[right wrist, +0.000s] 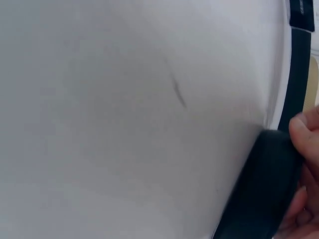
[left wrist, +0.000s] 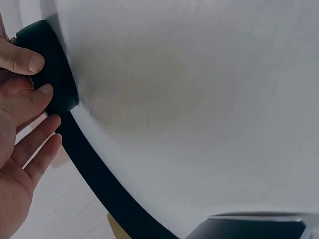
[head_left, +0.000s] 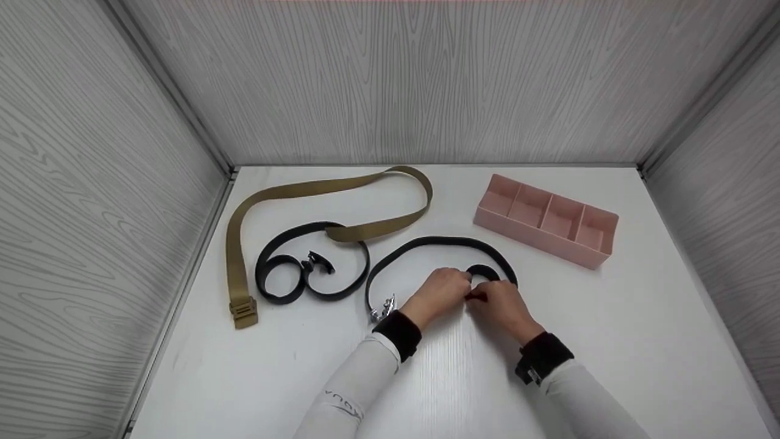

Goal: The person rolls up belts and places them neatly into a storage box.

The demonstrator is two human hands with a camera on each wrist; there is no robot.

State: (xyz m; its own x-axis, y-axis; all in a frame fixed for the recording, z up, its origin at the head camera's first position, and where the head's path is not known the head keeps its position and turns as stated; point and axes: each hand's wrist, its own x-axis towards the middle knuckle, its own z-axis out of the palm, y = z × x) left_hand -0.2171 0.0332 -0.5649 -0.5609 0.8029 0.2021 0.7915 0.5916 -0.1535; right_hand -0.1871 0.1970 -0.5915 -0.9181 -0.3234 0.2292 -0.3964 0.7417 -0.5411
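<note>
A black belt [head_left: 442,240] with a silver buckle [head_left: 385,308] lies in an arc on the table, standing on its edge. Its far end curls into a small loop [head_left: 483,270] between my two hands. My left hand [head_left: 440,291] holds the loop's left side. In the left wrist view, thumb and fingertips of that hand [left wrist: 20,149] pinch the curled strap [left wrist: 57,74]. On the other side my right hand [head_left: 504,308] grips the same loop. The right wrist view has its fingers [right wrist: 311,134] on the rolled strap [right wrist: 259,191], most of the hand cut off.
Left of the hands lies a second black belt [head_left: 304,229], partly coiled, with a dark buckle [head_left: 318,262]. A tan webbing belt [head_left: 304,189] sweeps behind, its end overlapping that belt. At the back right stands a pink four-section box [head_left: 536,239]. Grey wood-grain panels [head_left: 390,79] enclose the table.
</note>
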